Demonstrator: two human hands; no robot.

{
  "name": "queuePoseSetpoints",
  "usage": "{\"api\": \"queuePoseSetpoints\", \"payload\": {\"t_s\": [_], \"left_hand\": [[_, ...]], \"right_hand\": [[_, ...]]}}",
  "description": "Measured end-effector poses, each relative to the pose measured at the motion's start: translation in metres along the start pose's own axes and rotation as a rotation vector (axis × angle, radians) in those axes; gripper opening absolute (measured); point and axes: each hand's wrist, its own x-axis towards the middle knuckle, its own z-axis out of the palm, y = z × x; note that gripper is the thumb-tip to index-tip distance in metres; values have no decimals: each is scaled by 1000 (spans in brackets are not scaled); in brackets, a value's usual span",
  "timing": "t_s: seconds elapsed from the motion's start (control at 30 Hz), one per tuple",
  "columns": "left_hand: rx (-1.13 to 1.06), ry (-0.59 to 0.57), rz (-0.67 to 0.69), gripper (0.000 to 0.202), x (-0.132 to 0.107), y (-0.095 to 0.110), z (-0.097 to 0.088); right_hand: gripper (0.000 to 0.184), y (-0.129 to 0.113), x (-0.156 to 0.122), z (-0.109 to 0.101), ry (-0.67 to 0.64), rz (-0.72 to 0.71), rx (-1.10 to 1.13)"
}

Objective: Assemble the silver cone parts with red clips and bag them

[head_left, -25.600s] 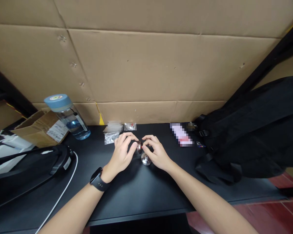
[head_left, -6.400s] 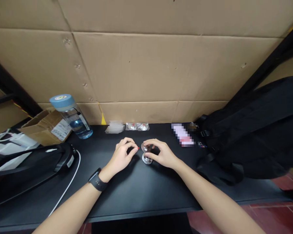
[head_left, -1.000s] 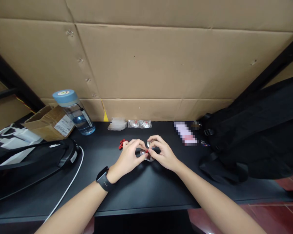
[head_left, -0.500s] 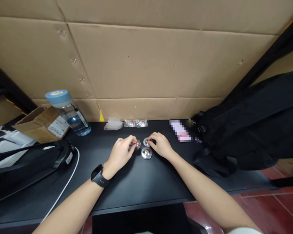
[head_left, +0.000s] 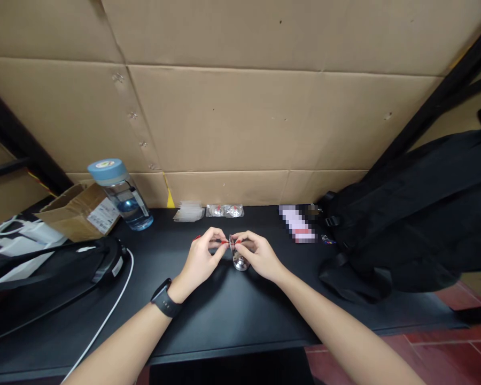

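Between my hands, a pair of small metal finger cymbals (head_left: 231, 244) stands edge-on, faces close together. Whether they touch is too small to tell. My left hand (head_left: 202, 254), with a dark watch on its wrist, pinches the red loop of one finger cymbal between thumb and fingertips. Across from it, my right hand (head_left: 260, 256) pinches the other one by its red loop. A shiny domed metal disc (head_left: 241, 262) lies on the black table just below them, partly covered by the right fingers.
Two plastic-wrapped discs (head_left: 224, 210) lie at the back beside a stack of clear sleeves (head_left: 189, 212). A water bottle (head_left: 130, 206), cardboard box (head_left: 80, 214) and black bag with a white cable (head_left: 122, 289) are left. A blurred-out item (head_left: 299, 224) and black backpack (head_left: 404, 224) are right.
My right hand has lifted its finger cymbal off the table and moved left. Both finger cymbals are now turned on edge, face to face. The view has tilted up slightly.
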Motion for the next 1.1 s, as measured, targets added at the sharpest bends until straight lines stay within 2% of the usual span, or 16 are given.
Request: {"api": "queuePoseSetpoints", "payload": {"t_s": [0.13, 0.23, 0.37, 0.53, 0.67, 0.77, 0.83, 0.93, 1.1], "left_hand": [[-22, -17, 0, 14, 0, -2, 1], [-6, -14, 1, 14, 0, 0, 0], [-5, -17, 14, 15, 0, 1, -2], [18, -33, 13, 15, -1, 3, -1], [60, -54, 39, 16, 0, 7, -4], [246, 12, 82, 13, 8, 4, -18], [503, 60, 75, 11, 14, -3, -34], [845, 93, 20, 17, 22, -18, -64], [1029, 121, -54, 26, 28, -47, -99]], "right_hand": [[30, 0, -1, -1, -43, 55, 119], [39, -4, -1, -4, -96, 91, 130], [40, -6, -1, -8, -94, 84, 130], [61, 0, -1, -8, -117, 108, 117], [57, 1, -2, -8, -121, 49, 55], [52, -3, -2, -13, -129, -57, -116], [49, -7, -3, -17, -129, -144, -315], [47, -11, -3, -24, -107, -236, -538], [50, -10, -2, -30, -106, -216, -604]]}}
